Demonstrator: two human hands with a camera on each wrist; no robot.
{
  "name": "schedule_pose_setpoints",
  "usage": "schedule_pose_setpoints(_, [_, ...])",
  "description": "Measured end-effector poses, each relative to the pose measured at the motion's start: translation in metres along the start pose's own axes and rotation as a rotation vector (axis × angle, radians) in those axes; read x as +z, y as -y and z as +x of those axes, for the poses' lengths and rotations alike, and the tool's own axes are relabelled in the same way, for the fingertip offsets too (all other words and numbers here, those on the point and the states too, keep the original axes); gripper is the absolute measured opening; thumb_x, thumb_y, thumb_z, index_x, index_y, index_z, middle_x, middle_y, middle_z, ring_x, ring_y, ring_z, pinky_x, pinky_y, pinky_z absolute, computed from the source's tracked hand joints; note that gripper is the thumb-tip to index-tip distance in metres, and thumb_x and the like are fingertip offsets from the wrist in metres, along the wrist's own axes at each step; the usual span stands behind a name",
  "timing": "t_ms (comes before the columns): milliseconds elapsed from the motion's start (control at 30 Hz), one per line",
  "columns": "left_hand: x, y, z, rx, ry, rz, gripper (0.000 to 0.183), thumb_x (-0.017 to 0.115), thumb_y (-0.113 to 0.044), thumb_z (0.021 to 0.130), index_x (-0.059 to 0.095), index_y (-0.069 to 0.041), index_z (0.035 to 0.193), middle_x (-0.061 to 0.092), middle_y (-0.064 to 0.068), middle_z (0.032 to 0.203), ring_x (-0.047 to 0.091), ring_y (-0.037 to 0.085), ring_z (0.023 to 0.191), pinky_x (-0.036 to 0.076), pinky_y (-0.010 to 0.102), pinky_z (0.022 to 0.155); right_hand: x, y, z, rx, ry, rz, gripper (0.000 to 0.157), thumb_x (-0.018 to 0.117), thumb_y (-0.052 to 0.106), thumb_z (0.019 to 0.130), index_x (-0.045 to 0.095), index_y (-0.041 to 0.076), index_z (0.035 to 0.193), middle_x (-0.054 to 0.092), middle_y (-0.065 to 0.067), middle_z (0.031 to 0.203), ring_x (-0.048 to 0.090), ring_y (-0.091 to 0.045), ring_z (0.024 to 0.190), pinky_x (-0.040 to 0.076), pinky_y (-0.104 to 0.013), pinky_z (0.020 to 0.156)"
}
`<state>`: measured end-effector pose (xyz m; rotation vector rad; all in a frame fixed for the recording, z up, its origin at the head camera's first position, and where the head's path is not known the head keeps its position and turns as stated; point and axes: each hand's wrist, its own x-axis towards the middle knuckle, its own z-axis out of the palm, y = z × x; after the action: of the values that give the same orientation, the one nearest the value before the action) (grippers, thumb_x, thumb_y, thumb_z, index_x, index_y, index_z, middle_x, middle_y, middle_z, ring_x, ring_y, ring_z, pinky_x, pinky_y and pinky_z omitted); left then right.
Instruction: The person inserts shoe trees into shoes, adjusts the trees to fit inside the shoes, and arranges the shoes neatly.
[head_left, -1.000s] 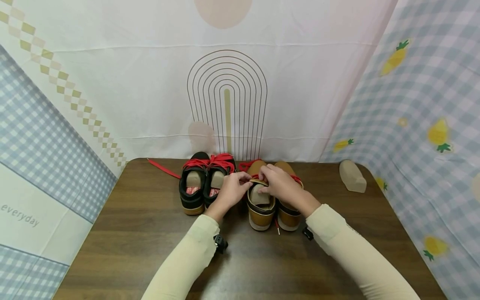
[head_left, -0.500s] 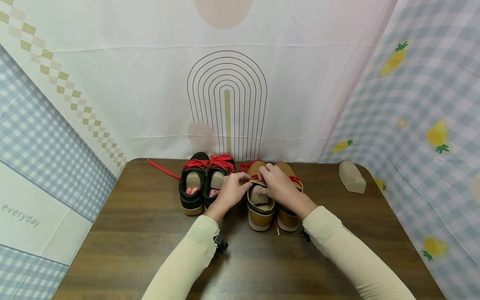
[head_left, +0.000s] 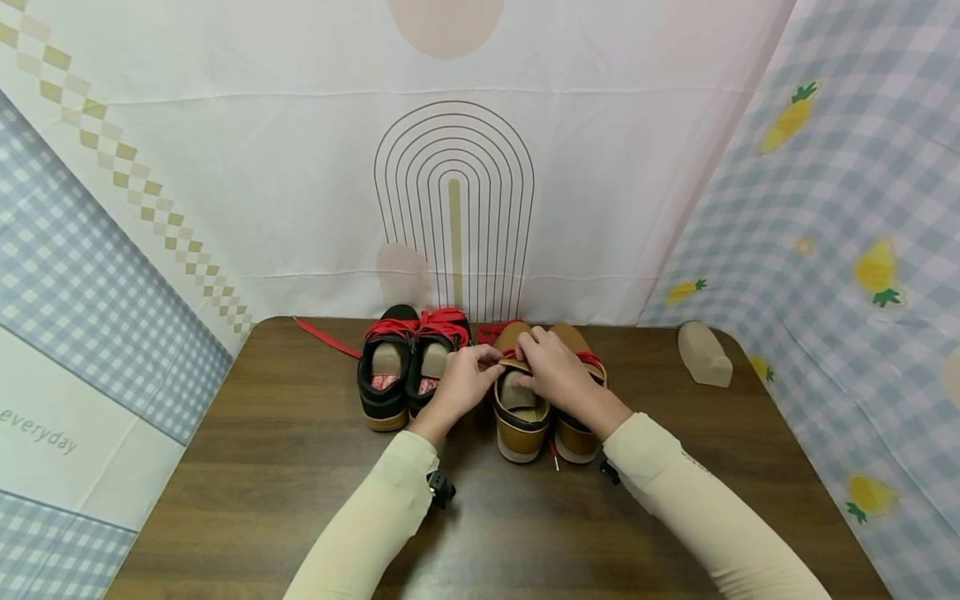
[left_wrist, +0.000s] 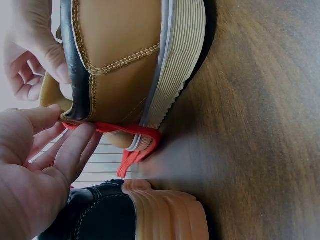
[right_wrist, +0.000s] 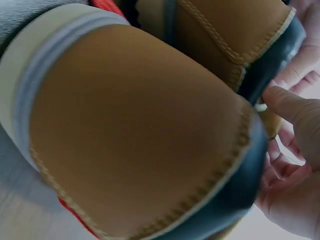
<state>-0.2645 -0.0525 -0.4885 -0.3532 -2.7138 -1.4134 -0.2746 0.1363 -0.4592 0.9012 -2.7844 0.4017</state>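
Two tan shoes with dark collars and red laces stand side by side, heels towards me. Both hands work at the left tan shoe, which has a beige block inside. At the left edge of its tongue, my left hand pinches with thumb and fingers. The red lace runs out just beside those fingertips. Across the opening, my right hand holds the tongue's other side, fingers curled over it. In the right wrist view the right tan shoe hides part of the left one.
Left of the hands stand two black shoes with red laces and beige blocks inside. One lace trails left over the wooden table. A loose beige block lies at the back right. A patterned cloth hangs behind.
My right forearm and wrist have shifted slightly left. Both hands stay at the tongue of the left tan shoe, and the shoes have not visibly moved.
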Motion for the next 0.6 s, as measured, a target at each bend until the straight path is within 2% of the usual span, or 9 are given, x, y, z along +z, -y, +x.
schedule_pose_setpoints(433, [-0.0009,0.0002,0.0006,0.002,-0.004,-0.001,0.014,0.072,-0.014,0.097,0.077,-0.011,0.110,0.077,0.005,0.101,0.072,0.020,0.093,0.059,0.035,0.078,0.0049,0.0014,-0.0026,0.007,-0.030,-0.025,0.049,0.093,0.027,0.076,0.052,0.010,0.097,0.050,-0.007,0.094,0.049,-0.028,0.087,0.046,-0.038,0.075])
schedule_pose_setpoints(600, [0.0004,0.0000,-0.0006,-0.004,0.002,0.006,0.014,0.072,-0.015,0.097,0.077,-0.012,0.110,0.077,0.003,0.100,0.070,0.019,0.089,0.058,0.033,0.075,0.0054,0.0041,-0.0024,0.040,0.002,-0.043,0.048,0.091,0.027,0.078,0.050,0.011,0.096,0.049,-0.007,0.096,0.047,-0.027,0.087,0.047,-0.037,0.072])
